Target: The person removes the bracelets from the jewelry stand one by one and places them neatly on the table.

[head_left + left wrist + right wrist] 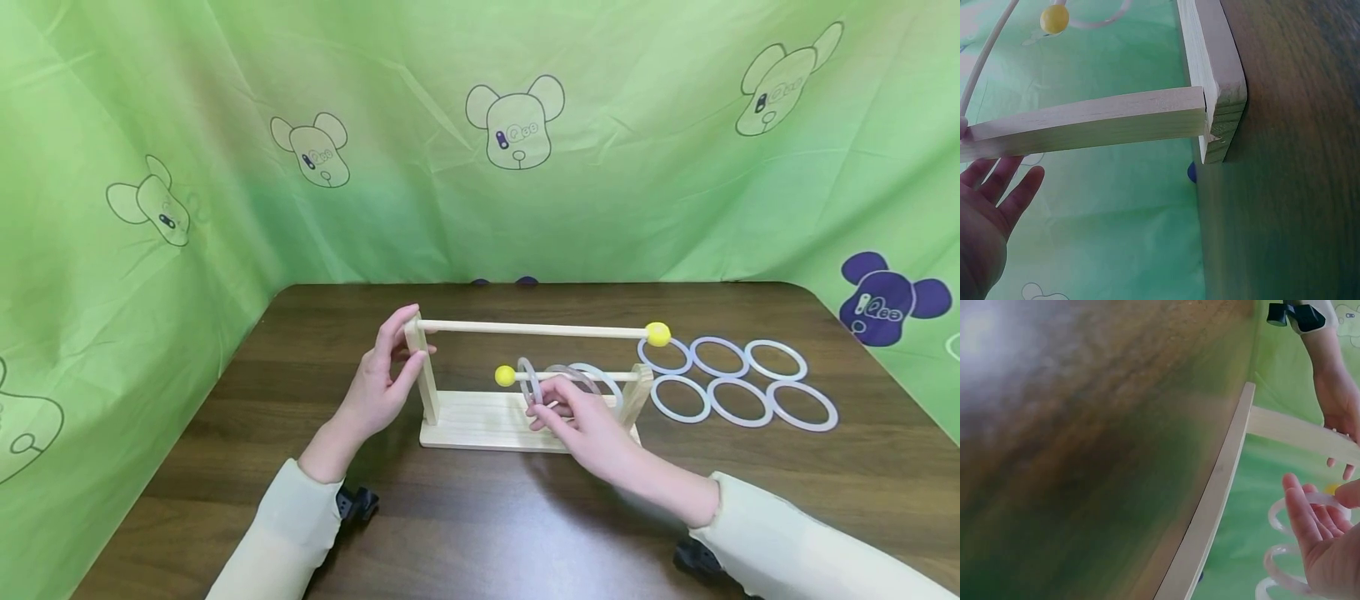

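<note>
Head view: the left hand (377, 387) holds the tall post (427, 383) near its top, thumb and fingers on opposite sides. The right hand (581, 421) pinches a ring (524, 379), which encircles the lower rod (627, 377) just beside its yellow ball (505, 376). Two further rings (612, 385) hang on this rod. Six loose rings (802, 427) lie in two rows on the table (337, 325).
</note>
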Tool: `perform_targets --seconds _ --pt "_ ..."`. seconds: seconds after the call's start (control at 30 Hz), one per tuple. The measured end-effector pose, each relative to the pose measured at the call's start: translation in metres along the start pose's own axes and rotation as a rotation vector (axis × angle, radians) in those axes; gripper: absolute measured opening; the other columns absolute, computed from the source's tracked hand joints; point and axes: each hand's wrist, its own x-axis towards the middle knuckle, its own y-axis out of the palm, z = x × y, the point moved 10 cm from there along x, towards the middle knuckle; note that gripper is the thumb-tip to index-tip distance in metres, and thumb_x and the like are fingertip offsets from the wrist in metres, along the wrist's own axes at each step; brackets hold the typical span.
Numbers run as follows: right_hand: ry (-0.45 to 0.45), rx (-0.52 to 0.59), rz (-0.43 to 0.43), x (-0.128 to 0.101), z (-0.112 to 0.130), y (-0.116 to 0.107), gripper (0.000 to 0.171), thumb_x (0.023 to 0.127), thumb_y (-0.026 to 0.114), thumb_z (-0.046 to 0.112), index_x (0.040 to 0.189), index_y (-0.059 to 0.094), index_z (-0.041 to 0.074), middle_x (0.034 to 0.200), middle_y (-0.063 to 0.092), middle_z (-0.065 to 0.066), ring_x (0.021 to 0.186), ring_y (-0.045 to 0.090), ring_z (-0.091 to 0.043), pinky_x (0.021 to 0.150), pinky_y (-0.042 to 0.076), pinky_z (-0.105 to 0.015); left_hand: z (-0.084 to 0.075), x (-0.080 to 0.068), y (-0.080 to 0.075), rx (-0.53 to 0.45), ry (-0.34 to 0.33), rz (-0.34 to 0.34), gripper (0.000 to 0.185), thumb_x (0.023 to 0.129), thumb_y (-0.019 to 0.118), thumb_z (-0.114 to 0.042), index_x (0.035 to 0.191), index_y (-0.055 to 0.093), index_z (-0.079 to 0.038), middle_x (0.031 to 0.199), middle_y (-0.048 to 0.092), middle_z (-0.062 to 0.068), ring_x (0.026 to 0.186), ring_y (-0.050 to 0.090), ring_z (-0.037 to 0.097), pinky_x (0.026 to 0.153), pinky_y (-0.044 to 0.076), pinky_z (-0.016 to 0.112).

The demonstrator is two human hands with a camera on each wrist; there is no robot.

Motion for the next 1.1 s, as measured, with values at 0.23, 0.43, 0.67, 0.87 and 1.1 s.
perform_targets --seconds 0.23,0.43,0.67,0.87,1.1 --pt "0.017 0.03 0.037 0.003 -0.001 0.01 0.007 0.096 0.058 0.002 0.102 0.054 0.004 0.093 0.067 -0.014 0.081 0.07 -0.018 0.076 0.057 -0.038 0.0 -0.001 0.0 0.016 0.005 -0.001 0.06 0.093 0.055 0.01 0.144 0.03 -0.008 0.11 0.063 0.018 0.093 0.067 0.028 0.08 0.054 0.043" --pt "0.028 0.07 0.058 0.006 0.001 0.014 0.006 0.098 0.056 0.003 0.103 0.054 0.002 0.097 0.066 -0.016 0.085 0.07 -0.02 0.079 0.056 -0.039 0.0 0.0 0.0 0.008 0.008 -0.003 0.06 0.093 0.055 0.011 0.144 0.03 -0.008 0.112 0.062 0.019 0.092 0.067 0.034 0.08 0.054 0.044" --pt "0.003 0.059 0.081 0.007 0.008 0.017 0.004 0.098 0.055 0.002 0.103 0.053 0.003 0.097 0.067 -0.015 0.086 0.07 -0.02 0.08 0.056 -0.036 0.0 -0.001 0.0 0.015 0.011 0.0 0.059 0.092 0.055 0.011 0.143 0.029 -0.004 0.111 0.062 0.018 0.092 0.066 0.034 0.08 0.054 0.045" --pt "-0.013 0.064 0.085 0.004 0.014 0.014 0.005 0.098 0.055 0.003 0.103 0.054 0.003 0.096 0.068 -0.013 0.084 0.07 -0.018 0.078 0.056 -0.032 0.0 -0.001 0.0 0.016 0.009 0.0 0.059 0.092 0.055 0.011 0.143 0.029 -0.005 0.11 0.062 0.019 0.092 0.067 0.033 0.08 0.054 0.045" --pt "-0.116 0.06 0.044 -0.002 0.025 0.002 0.009 0.096 0.055 -0.003 0.102 0.056 0.003 0.086 0.067 -0.01 0.071 0.067 -0.017 0.063 0.055 -0.031 0.0 -0.001 0.0 0.019 0.01 -0.001 0.06 0.092 0.055 0.011 0.144 0.03 -0.007 0.11 0.063 0.018 0.092 0.067 0.033 0.081 0.054 0.044"
